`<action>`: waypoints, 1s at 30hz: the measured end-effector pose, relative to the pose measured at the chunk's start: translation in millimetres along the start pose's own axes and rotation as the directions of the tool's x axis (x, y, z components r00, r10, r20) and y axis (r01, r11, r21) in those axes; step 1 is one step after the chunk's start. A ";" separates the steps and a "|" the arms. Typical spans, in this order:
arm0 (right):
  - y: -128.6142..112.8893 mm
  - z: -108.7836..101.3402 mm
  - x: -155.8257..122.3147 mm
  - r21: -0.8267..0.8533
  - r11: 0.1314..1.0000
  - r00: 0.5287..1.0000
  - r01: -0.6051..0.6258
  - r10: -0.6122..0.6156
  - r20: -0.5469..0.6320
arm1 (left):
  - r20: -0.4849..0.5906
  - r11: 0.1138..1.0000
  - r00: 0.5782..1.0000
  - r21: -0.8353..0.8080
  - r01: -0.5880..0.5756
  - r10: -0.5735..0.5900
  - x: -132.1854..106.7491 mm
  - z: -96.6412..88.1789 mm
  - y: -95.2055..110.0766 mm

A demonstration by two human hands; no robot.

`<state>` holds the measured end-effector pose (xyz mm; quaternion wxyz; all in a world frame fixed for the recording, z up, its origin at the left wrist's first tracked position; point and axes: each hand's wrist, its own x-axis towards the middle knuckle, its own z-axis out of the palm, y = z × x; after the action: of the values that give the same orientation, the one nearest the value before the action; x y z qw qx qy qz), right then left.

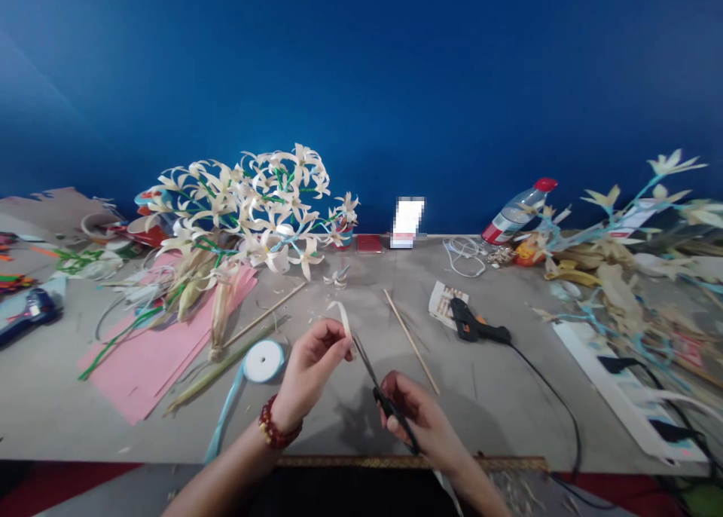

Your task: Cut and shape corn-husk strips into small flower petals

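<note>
Above the table's front part, my left hand pinches a thin cream strip, which curls upward from between thumb and fingers. It looks like a petal cut from dried husk. My right hand is closed around the dark handles of a pair of scissors. The blades slant up and left, their tips close beside the strip; whether they touch it I cannot tell. Left of my left hand stands a roll of light blue ribbon, its loose end hanging toward the table edge.
Cream husk flowers crowd the back left, over pink sheets. A wooden stick lies mid-table. To the right are a glue gun with its cord, a white power strip and a red-capped bottle. A lit phone leans at the back.
</note>
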<state>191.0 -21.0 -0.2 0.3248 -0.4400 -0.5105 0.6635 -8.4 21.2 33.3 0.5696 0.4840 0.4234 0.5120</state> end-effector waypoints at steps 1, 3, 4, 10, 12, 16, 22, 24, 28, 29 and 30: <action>0.2 0.1 -0.3 -0.011 1.000 1.000 0.002 -0.003 -0.010 | 0.002 1.000 1.000 0.017 0.001 -0.001 -0.4 0.0 0.4; -0.2 1.1 0.2 -0.004 1.000 1.000 0.004 -0.004 -0.017 | 0.016 0.999 1.000 0.049 0.007 -0.008 -0.9 0.1 0.4; -0.7 2.0 1.0 0.010 1.000 1.000 0.003 -0.003 -0.015 | 0.027 0.998 1.000 0.065 0.011 -0.013 -1.2 0.1 0.1; -5.3 6.9 6.0 0.036 0.999 1.000 0.025 -0.025 0.014 | 0.054 0.988 0.998 0.156 0.011 -0.020 -2.9 -0.6 -1.5; -6.0 7.2 6.6 0.014 1.000 1.000 0.026 -0.026 0.015 | 0.064 0.986 0.998 0.169 0.011 -0.022 -3.5 -1.2 -1.2; -6.2 6.3 6.8 -0.069 0.996 0.998 0.063 -0.065 -0.016 | 0.082 0.984 0.996 0.174 0.023 -0.037 -3.9 -2.7 0.1; -4.6 6.7 4.6 -0.099 0.994 0.998 0.047 -0.049 -0.024 | 0.105 0.985 0.993 0.172 0.033 -0.052 -3.8 -3.8 2.8; -3.1 7.3 3.7 -0.103 0.994 0.999 0.039 -0.042 -0.029 | 0.102 0.984 0.994 0.173 0.030 -0.048 -4.2 -3.6 3.5; -0.3 8.6 3.7 -0.112 0.994 0.999 0.014 -0.019 -0.042 | 0.093 0.985 0.995 0.172 0.031 -0.047 -4.7 -3.2 3.8; -0.1 8.9 4.0 -0.115 0.993 0.999 0.009 -0.014 -0.045 | 0.093 0.985 0.994 0.172 0.032 -0.049 -4.7 -3.2 3.9; -0.2 9.1 4.3 -0.116 0.993 0.999 0.004 -0.010 -0.046 | 0.093 0.985 0.994 0.171 0.034 -0.050 -4.6 -3.1 4.1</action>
<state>181.0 -20.8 -0.2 0.3128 -0.4716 -0.5420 0.6213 -12.8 17.1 36.8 0.5569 0.5456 0.4475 0.4380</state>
